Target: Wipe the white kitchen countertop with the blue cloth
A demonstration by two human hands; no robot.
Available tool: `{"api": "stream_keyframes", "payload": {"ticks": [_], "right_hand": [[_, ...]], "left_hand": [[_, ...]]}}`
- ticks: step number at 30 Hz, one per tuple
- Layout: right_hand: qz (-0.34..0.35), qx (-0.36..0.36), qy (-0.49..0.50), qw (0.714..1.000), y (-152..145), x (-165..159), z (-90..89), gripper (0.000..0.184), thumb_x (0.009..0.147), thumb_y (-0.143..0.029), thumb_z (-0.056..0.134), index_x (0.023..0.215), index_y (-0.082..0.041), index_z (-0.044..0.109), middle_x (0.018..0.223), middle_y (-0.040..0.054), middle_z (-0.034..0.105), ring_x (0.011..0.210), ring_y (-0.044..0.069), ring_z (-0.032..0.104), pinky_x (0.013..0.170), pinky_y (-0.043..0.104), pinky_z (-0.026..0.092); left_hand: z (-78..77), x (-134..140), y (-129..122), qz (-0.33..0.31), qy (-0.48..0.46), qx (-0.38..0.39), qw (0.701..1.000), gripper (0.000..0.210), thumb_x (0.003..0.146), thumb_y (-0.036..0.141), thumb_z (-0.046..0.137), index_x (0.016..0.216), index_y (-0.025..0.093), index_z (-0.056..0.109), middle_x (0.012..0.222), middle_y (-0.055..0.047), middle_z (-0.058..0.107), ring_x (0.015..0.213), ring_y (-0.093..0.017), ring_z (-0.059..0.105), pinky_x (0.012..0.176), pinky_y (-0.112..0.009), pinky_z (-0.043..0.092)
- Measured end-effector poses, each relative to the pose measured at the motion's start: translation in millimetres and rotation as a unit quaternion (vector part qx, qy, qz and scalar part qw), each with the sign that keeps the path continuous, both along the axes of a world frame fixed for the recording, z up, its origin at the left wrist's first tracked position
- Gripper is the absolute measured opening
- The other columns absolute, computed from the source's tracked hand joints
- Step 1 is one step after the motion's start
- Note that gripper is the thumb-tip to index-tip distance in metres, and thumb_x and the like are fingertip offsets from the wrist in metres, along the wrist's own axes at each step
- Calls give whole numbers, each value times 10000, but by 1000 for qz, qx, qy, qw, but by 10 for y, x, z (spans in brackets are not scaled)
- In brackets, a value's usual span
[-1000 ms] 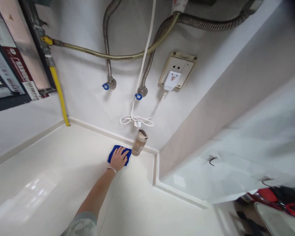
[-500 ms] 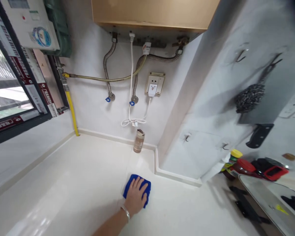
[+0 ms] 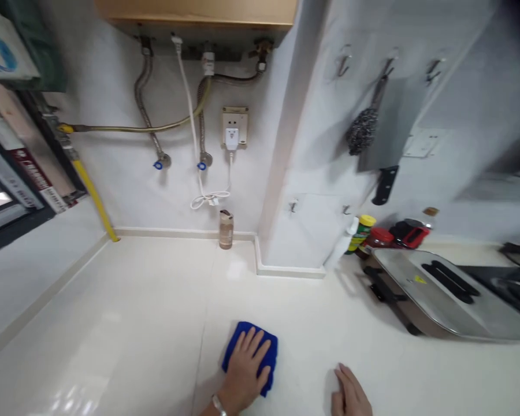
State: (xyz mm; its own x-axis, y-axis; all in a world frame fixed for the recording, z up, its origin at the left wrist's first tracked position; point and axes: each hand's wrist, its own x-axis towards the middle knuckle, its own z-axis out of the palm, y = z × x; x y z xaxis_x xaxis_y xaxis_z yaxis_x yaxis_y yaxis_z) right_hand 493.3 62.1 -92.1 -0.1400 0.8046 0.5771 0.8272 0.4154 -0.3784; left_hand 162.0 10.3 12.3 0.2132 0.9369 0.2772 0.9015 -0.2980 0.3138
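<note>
My left hand (image 3: 246, 365) lies palm down on a folded blue cloth (image 3: 270, 342), pressing it to the white countertop (image 3: 156, 323). Its fingers are stretched out and apart, and a silvery bracelet circles the wrist. At the bottom edge, right of the cloth, my right hand (image 3: 351, 394) is partly in view. Nothing shows in it; its fingers are loosely extended with the thumb a little apart. A brownish clear bottle (image 3: 226, 231) stands upright against the back wall, beyond the cloth.
On the right sits a lidded electric pan (image 3: 442, 294), with several jars (image 3: 379, 238) behind it. A cleaver (image 3: 383, 144) and a scrubbing brush (image 3: 364, 130) hang from wall hooks. Hoses and a plugged-in cord (image 3: 231, 138) run below a golden box (image 3: 199, 14). A yellow pipe (image 3: 95, 199) meets the counter at left.
The view has turned to the right. My left hand and the cloth have come nearer along the counter, away from the bottle. My right hand has come into view.
</note>
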Motion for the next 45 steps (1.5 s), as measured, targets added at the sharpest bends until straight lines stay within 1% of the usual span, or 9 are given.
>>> {"api": "stream_keyframes", "payload": {"ticks": [6, 10, 14, 18, 24, 31, 35, 40, 45], "right_hand": [[-50, -21, 14, 998, -113, -235, 258, 402, 924, -237, 415, 1316, -207, 502, 1380, 134, 551, 1279, 288, 523, 1034, 553, 516], [-64, -20, 27, 997, -108, -292, 414, 398, 905, -162, 417, 1289, -203, 516, 1375, 127, 556, 1293, 260, 509, 1049, 531, 514], [-68, -24, 32, 997, -90, -294, 456, 415, 881, -120, 418, 1275, -197, 522, 1370, 121, 564, 1308, 242, 498, 1059, 517, 514], [-70, -19, 40, 997, -83, -299, 456, 415, 869, -107, 423, 1257, -197, 539, 1366, 119, 568, 1306, 239, 502, 1057, 507, 517], [-66, -22, 30, 997, -85, -301, 450, 437, 871, -85, 399, 1278, -190, 520, 1380, 126, 550, 1319, 243, 488, 1058, 504, 515], [-75, -39, -75, 994, -79, -315, 550, 535, 805, -19, 360, 1310, -135, 493, 1396, 160, 522, 1336, 261, 465, 1065, 492, 496], [-34, -54, -126, 990, -102, -356, 787, 472, 778, -3, 369, 1185, -119, 580, 1264, 168, 612, 1240, 284, 535, 1051, 543, 467], [128, -98, -178, 971, -195, -632, 1192, 336, 807, -31, 437, 1023, -181, 645, 997, 54, 699, 965, 184, 625, 988, 373, 485], [241, -124, -224, 936, -222, -964, 1504, 329, 810, -77, 493, 1084, -174, 646, 1028, 48, 720, 997, 205, 634, 884, 328, 503]], "left_hand": [[-189, -860, -177, 131, 82, 62, 986, 523, 944, 351, 424, 1466, 319, 420, 1506, -13, 486, 1412, -258, 411, 1151, -488, 378], [-71, -1349, -90, 265, 87, 30, 960, 590, 958, 444, 259, 1438, 180, 477, 1525, -111, 452, 1448, -309, 338, 1175, -523, 299], [110, -1347, 155, 386, 84, 12, 919, 655, 951, 446, 179, 1453, 115, 439, 1534, -161, 422, 1460, -331, 293, 1188, -545, 233], [99, -1033, 384, 407, 74, 17, 910, 663, 952, 420, 176, 1432, 50, 444, 1528, -220, 404, 1465, -376, 255, 1163, -602, 235], [-81, -231, 628, 268, 41, 82, 959, 589, 947, 366, 312, 1445, 77, 438, 1530, -212, 408, 1480, -365, 242, 1173, -621, 235], [-124, 819, 805, 25, -13, 29, 999, 535, 905, 283, 475, 1434, 203, 481, 1538, -147, 416, 1453, -365, 317, 1174, -637, 271], [147, 961, 694, -59, -95, -27, 993, 448, 931, 225, 428, 1358, 266, 557, 1507, -90, 477, 1448, -313, 345, 1152, -649, 318], [783, 874, 388, -167, -270, -83, 945, 370, 964, 320, 459, 1299, 251, 599, 1413, -75, 581, 1360, -204, 485, 1131, -416, 443], [1116, 780, 143, -163, -313, -135, 926, 300, 904, 239, 554, 1178, 274, 671, 1206, -9, 714, 1119, -157, 652, 1033, -315, 510]]}}
